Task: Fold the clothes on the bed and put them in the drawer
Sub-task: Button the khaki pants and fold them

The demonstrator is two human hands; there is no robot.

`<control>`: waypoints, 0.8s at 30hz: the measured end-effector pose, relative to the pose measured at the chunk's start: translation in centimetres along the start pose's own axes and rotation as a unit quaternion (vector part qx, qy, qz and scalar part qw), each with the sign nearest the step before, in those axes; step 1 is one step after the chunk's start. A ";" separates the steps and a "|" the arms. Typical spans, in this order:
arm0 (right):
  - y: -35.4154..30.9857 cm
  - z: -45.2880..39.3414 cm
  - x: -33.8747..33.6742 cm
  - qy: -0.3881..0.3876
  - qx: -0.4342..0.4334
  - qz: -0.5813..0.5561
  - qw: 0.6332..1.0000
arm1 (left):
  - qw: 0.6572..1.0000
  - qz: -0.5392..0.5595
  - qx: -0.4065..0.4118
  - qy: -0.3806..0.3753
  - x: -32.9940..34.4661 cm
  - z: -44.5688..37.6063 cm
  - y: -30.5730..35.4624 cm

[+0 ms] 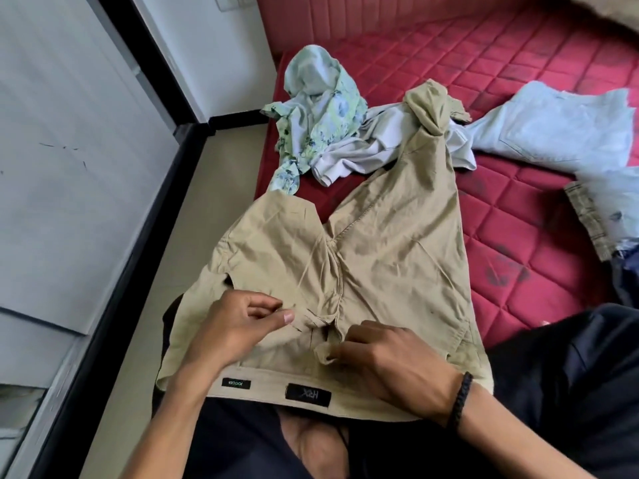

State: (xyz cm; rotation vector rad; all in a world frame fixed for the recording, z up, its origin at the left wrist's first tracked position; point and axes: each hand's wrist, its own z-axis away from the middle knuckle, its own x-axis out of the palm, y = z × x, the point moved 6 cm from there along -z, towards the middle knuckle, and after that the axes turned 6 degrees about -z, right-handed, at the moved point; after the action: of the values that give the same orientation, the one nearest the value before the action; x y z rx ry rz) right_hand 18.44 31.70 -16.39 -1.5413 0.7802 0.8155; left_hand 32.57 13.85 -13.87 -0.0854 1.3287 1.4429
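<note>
The left hand (pixel 238 326) pinches the fly flap of the khaki trousers (pixel 363 257) between thumb and forefinger, just below the waistband (pixel 276 378); the right hand (pixel 390 361), a black bracelet (pixel 458 399) at its wrist, grips the opposite flap with curled fingers, so the two hands sit close together at the fly, each closed on cloth; the trousers lie across the person's lap, front up and waistband nearest, one leg running out over the red mattress (pixel 518 209) to a bunched cuff; the cloth looks thin, soft and limp, light to lift, creasing easily and unlikely to hold a fold unless smoothed flat; the waistband and side seams look like the firmest places to hold; beyond lie a floral shirt (pixel 318 108), a pale grey garment (pixel 366 146) and light blue jeans (pixel 560 129), all unfolded; no drawer shows.
</note>
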 end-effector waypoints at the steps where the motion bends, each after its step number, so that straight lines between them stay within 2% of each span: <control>1: -0.1 -0.3 -0.7 0.015 -0.010 -0.009 1.000 | 0.998 0.042 0.034 -0.016 0.3 0.0 0.7; 4: 0.0 -1.2 -2.1 -0.007 -0.043 -0.036 0.998 | 0.978 0.148 0.135 -0.062 0.8 -0.7 3.2; 6: 0.6 -1.8 -2.1 -0.054 -0.059 -0.018 0.997 | 0.962 0.218 0.127 -0.103 2.3 -1.8 4.1; 8: 1.2 -1.9 -1.7 -0.064 -0.071 0.022 0.995 | 0.946 0.273 0.092 -0.147 4.7 -2.9 3.7; 11: 2.0 -1.1 -1.6 0.030 -0.061 0.031 0.997 | 0.940 0.248 0.079 -0.222 8.2 -4.2 2.2; 14: 1.5 -1.0 -1.8 0.096 -0.063 0.004 0.993 | 0.930 0.253 0.078 -0.256 9.2 -4.9 1.5; 18: 2.0 -1.4 -1.8 0.114 -0.053 0.015 0.992 | 0.894 0.306 0.088 -0.315 9.7 -5.0 1.5; 24: 1.1 -1.5 -2.5 0.149 -0.075 0.033 0.985 | 0.917 0.204 0.144 -0.312 9.5 -4.3 2.3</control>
State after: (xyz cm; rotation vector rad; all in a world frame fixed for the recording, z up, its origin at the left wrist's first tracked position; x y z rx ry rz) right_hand 16.28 30.19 -14.73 -1.8075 1.0101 0.7116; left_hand 24.83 17.29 -20.31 0.8289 1.0309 1.4199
